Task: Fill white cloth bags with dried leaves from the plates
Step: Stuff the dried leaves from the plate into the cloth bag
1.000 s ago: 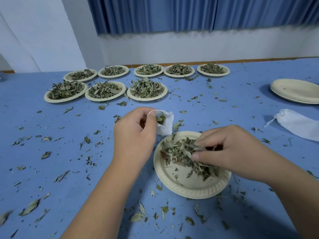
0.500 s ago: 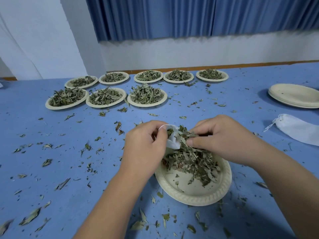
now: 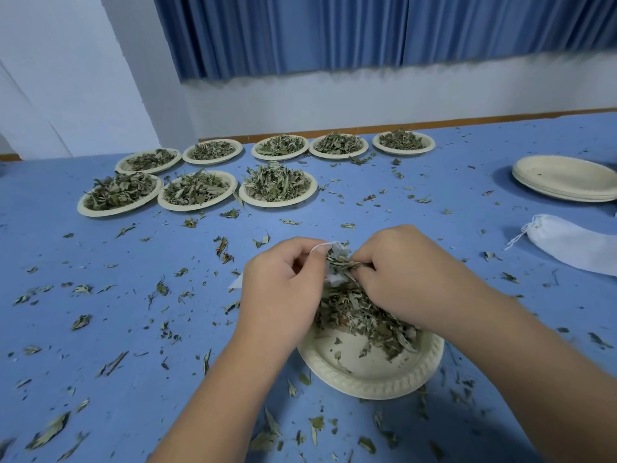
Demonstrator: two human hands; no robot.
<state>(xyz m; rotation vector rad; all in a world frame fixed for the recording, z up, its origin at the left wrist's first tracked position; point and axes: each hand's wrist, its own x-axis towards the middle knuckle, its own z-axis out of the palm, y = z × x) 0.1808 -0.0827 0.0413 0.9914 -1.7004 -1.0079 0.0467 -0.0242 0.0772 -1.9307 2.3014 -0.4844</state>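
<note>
My left hand (image 3: 283, 279) grips the little white bag (image 3: 335, 279) at its mouth, fingers curled round the cloth, with the drawstring loop (image 3: 317, 247) showing just above my knuckles. A corner of the cloth pokes out on the left side of that hand. My right hand (image 3: 400, 275) pinches a bunch of leaves (image 3: 344, 260) between thumb and fingertips and holds it right at the bag's opening, so the two hands nearly touch. How far the leaves reach inside I cannot tell, since my fingers hide the opening.

Both hands hang over the far edge of the near plate (image 3: 384, 385), which lies on the blue table (image 3: 133, 329) straight in front of me. A heap of dried leaves (image 3: 360, 315) covers its far half and only a few scraps lie on the near half.

Eight full plates (image 3: 200, 190) stand in two rows at the far side of the table, five behind and three in front. A stack of empty plates (image 3: 564, 178) sits far to my right, and nearer on that side lies a second white bag (image 3: 574, 248) with its string trailing. Loose leaf scraps (image 3: 157, 290) litter the table all around, and a blue curtain (image 3: 367, 28) hangs on the wall behind
</note>
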